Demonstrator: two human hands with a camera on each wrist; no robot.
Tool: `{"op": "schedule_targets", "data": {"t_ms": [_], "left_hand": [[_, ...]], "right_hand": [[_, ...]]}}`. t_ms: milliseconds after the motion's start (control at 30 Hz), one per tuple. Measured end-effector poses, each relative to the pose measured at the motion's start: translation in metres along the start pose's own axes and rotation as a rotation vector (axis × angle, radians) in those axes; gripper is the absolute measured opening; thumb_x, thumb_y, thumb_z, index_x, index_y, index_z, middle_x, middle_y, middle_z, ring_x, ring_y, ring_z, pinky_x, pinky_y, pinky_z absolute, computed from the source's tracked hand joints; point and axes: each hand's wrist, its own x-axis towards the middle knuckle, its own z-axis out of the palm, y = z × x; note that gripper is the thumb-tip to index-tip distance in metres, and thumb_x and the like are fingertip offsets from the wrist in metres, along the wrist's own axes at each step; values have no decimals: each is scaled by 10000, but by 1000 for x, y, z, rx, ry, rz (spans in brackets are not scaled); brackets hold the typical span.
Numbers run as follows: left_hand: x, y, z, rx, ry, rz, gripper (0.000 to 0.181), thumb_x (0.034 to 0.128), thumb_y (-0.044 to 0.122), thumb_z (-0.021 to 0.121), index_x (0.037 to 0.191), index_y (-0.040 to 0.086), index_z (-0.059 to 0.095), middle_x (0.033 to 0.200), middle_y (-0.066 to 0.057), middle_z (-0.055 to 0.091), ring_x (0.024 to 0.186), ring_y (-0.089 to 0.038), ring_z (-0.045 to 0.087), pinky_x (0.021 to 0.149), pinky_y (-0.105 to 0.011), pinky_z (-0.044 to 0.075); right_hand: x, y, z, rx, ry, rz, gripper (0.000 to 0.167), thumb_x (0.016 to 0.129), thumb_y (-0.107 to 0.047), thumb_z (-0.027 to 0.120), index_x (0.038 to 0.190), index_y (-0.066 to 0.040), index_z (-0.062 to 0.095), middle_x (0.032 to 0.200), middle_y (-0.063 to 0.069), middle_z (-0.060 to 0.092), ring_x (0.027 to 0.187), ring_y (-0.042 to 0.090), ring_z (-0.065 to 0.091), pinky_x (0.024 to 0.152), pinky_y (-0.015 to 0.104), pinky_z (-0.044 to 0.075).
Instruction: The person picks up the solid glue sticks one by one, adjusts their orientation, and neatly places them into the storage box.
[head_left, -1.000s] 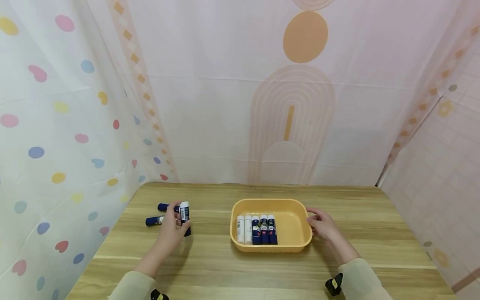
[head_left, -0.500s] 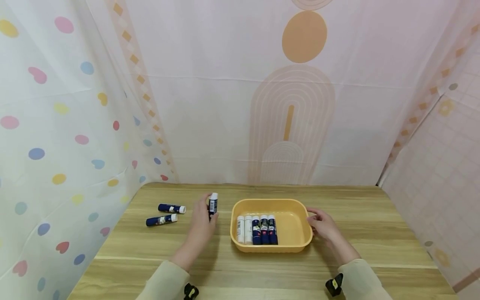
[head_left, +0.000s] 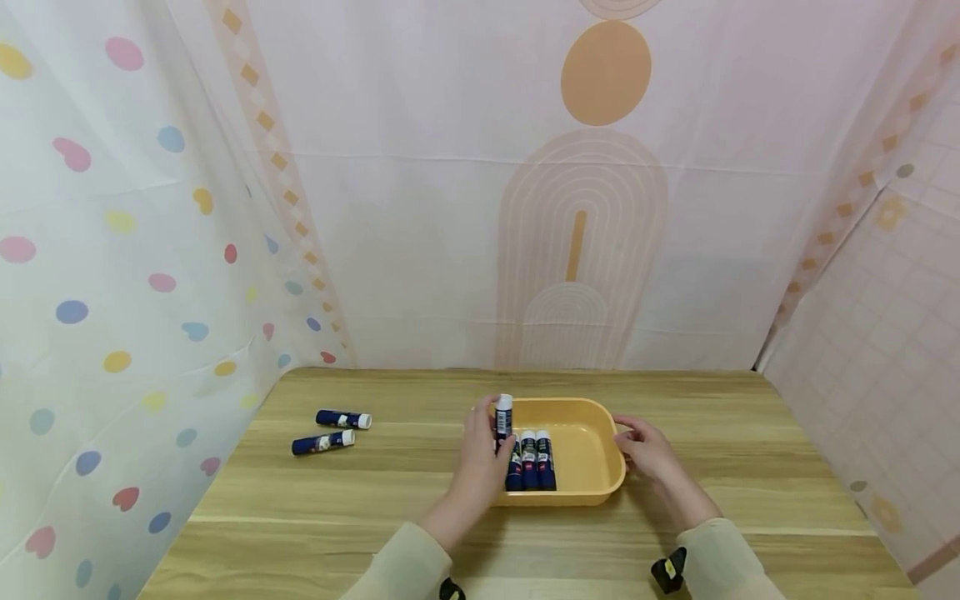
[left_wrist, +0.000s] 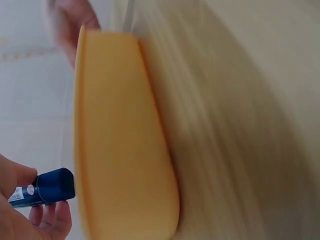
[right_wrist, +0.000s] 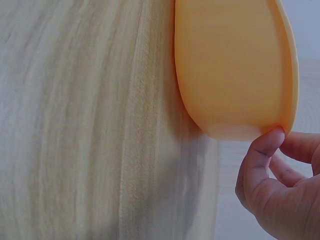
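Observation:
In the head view the left hand [head_left: 480, 458] pinches a dark blue glue stick [head_left: 504, 419] with a white cap, held upright over the left part of a yellow tray [head_left: 558, 498]. Its blue end [left_wrist: 56, 186] shows beside the tray's rim in the left wrist view. Several blue sticks [head_left: 528, 462] lie side by side in the tray; the white ones at its left are hidden by the hand. At the tray's right end the right hand [head_left: 651, 457] pinches the rim between thumb and fingers, seen too in the right wrist view, where the hand [right_wrist: 282, 182] grips the tray's corner.
Two blue sticks with white caps, one [head_left: 343, 418] behind the other [head_left: 323, 442], lie on the left side of the wooden table [head_left: 675, 567]. A patterned curtain [head_left: 420, 250] hangs behind the table and along both sides.
The left hand has carried the glue stick rightward from beside the two loose sticks to above the tray. The right hand and the tray have stayed in place.

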Motion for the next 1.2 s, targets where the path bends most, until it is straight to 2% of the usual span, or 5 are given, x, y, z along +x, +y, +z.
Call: {"op": "schedule_targets", "data": {"t_ms": [233,467,800,1000,1200], "left_hand": [[-9,15,31,9,-77,60,570,881,67,644,1356,111,332,1084,-90,475,930,-170,502,818,-347,484],[-13,26,50,23,-145,0,584,869,84,664,1349,145,337,1132,-78,471,934,-154,498,825,-329,494],[-10,30,64,61,-208,-29,593,828,71,708,1302,142,359,1103,-103,518,953,-204,558,840,-366,506],[-6,32,69,90,-284,-12,603,793,54,740,1259,171,375,1045,-95,541,797,-163,541,685,-305,486],[-2,34,71,169,-374,-27,612,784,103,761,1264,194,393,1057,-84,586,865,-169,582,719,-321,504]], "right_hand": [[2,2,0,19,3,-6,413,956,-8,465,1366,37,429,879,59,482,683,139,526,572,241,475],[1,2,1,33,-1,-5,418,953,-7,477,1364,46,423,852,45,483,659,123,513,563,244,478],[1,2,-2,36,-5,5,425,957,-8,475,1374,45,410,867,45,471,663,120,504,553,229,464],[-1,2,-2,31,-3,4,419,960,-13,472,1370,45,413,871,54,481,675,123,516,563,238,475],[-2,5,-5,56,-29,-61,398,944,-48,514,1330,35,460,853,57,492,664,119,526,560,240,481]]}}
